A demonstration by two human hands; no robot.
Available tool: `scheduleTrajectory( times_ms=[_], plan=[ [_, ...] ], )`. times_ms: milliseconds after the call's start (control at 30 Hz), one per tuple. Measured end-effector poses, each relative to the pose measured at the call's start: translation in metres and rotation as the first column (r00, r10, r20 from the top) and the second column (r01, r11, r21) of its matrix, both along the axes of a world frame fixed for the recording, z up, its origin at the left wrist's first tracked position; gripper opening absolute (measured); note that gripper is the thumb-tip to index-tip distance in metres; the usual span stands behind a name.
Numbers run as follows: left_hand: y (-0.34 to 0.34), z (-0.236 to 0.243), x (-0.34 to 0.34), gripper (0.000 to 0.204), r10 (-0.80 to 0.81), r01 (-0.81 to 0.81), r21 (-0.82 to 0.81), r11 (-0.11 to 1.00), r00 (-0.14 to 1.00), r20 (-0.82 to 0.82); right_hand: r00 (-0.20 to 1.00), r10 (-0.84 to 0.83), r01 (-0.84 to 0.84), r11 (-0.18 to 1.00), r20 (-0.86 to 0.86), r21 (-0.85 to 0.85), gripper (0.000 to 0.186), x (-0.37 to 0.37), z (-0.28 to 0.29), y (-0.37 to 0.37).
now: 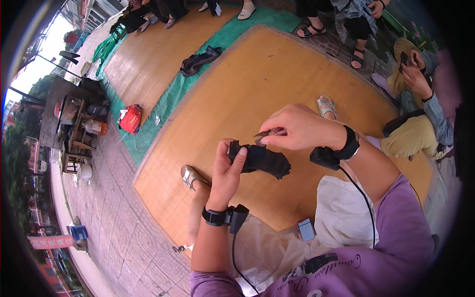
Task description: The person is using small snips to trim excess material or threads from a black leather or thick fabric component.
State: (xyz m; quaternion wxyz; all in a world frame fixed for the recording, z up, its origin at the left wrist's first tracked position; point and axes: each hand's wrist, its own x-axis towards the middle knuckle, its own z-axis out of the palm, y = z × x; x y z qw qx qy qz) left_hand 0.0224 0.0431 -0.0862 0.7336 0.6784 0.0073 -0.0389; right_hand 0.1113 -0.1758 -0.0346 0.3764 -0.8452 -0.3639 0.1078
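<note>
A ragged-edged piece of black, soft-looking material (269, 163) is held in mid-air above a broad tan mat with a pale border (277, 74). Its left end is gripped by the left hand (228, 168), with the thumb pressed along the top face and the fingers curled behind. From there the black piece is stretched out to the right, its frayed free end left unsupported below the right hand (299, 127). In the right hand, a slim, pointed tool with a dark tip and pinkish handle (270, 132) is pinched between thumb and fingers. The tool is pointed leftward, close above the upper edge of the black piece; whether the two are touching cannot be told. A black strap with a boxy device is worn on each wrist, and a purple printed shirt (396, 222) and cream-white trousers (341, 205) are worn by the person. A rectangular smartphone with a pale lit screen (307, 229) is seen below the hands, beside the trousers. Beyond the mat, a crumpled dark cloth (199, 61) and a bright red bag (130, 119) are seen on green sheeting (180, 91).
</note>
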Motion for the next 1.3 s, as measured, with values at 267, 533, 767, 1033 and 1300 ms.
scheduleTrajectory(
  times_ms=[267, 533, 767, 1033, 1300],
  plan=[
    [-0.002, 0.005, 0.000, 0.013, -0.034, 0.035, 0.064, 0.997, 0.999, -0.008, 0.992, 0.119, -0.122, 0.991, -0.046, -0.051, 0.027, -0.001, -0.004, 0.003],
    [-0.004, 0.005, 0.001, 0.015, -0.037, 0.038, 0.084, 0.996, 0.999, -0.006, 0.987, 0.159, -0.161, 0.984, -0.030, -0.081, 0.026, -0.002, 0.001, 0.006],
    [-0.006, -0.001, 0.005, 0.014, -0.042, 0.043, 0.097, 0.994, 0.999, -0.009, 0.986, 0.160, -0.164, 0.983, -0.052, -0.086, 0.027, -0.001, 0.000, 0.004],
    [-0.008, 0.000, 0.005, 0.013, -0.044, 0.045, 0.070, 0.997, 0.999, -0.013, 0.985, 0.168, -0.171, 0.983, -0.041, -0.073, 0.027, 0.000, -0.001, 0.003],
    [-0.007, 0.001, 0.004, 0.012, -0.049, 0.049, 0.071, 0.996, 0.999, -0.012, 0.982, 0.188, -0.190, 0.981, -0.033, -0.050, 0.026, 0.001, -0.004, 0.004]
  ],
)
